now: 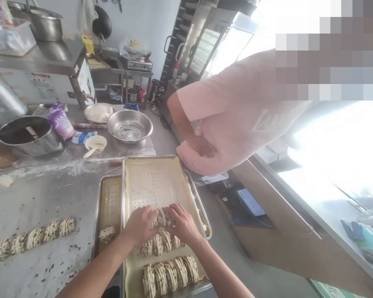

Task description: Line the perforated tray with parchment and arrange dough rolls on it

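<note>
A short loaf of striped, filled dough (162, 219) is gripped at its two ends over a lined baking tray (155, 174). My left hand (142, 225) closes round its left end, and my right hand (184, 223) round its right end. Whether the loaf touches the tray is hidden by my fingers. Just below it lies a second striped dough loaf (161, 243), partly covered by my hands. A third dough loaf (170, 275), marked into several sections, rests nearest me on the same tray.
A long sectioned dough roll (33, 239) lies on the steel table (50, 194) among scattered crumbs. Another tray (110, 194) sits underneath at left. Beyond stand a metal bowl (130, 126), a pot (29, 134) and a small bowl (96, 144). A person in a pink shirt (233, 91) stands at right.
</note>
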`<act>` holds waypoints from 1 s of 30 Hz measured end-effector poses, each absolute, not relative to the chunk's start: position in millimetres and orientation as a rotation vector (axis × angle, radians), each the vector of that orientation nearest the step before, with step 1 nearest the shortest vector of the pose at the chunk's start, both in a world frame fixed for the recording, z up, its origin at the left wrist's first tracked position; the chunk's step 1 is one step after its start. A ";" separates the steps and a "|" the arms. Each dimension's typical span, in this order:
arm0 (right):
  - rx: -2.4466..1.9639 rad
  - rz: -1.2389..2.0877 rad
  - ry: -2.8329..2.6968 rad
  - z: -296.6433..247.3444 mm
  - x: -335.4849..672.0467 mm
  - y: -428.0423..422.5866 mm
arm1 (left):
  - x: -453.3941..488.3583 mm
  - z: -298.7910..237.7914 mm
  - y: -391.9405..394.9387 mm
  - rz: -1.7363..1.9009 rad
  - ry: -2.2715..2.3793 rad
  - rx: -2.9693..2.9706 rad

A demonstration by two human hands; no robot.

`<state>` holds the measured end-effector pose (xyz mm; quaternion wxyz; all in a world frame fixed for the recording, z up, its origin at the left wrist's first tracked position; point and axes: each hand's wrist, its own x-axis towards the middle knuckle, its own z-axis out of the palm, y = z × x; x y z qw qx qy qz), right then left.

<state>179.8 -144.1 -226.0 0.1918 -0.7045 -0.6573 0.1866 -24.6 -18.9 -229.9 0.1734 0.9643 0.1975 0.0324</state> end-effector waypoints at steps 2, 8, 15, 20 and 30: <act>-1.983 0.583 -1.845 -247.7 197.1 -145.8 | -7.0 -251.8 -23.0 0.029 0.611 2.775; -2.086 0.466 -1.693 -254.1 191.2 -163.1 | -59.1 -247.8 -35.2 0.190 0.877 2.700; -1.811 0.498 -1.557 -228.5 34.8 -125.1 | -242.3 -235.0 -8.3 0.307 1.332 2.647; -1.598 0.833 -1.710 -253.3 -140.1 -27.8 | -362.3 -253.1 73.0 0.209 1.448 2.747; -1.997 0.892 -1.513 -295.4 -283.2 79.9 | -411.4 -272.5 154.7 -0.050 1.016 2.740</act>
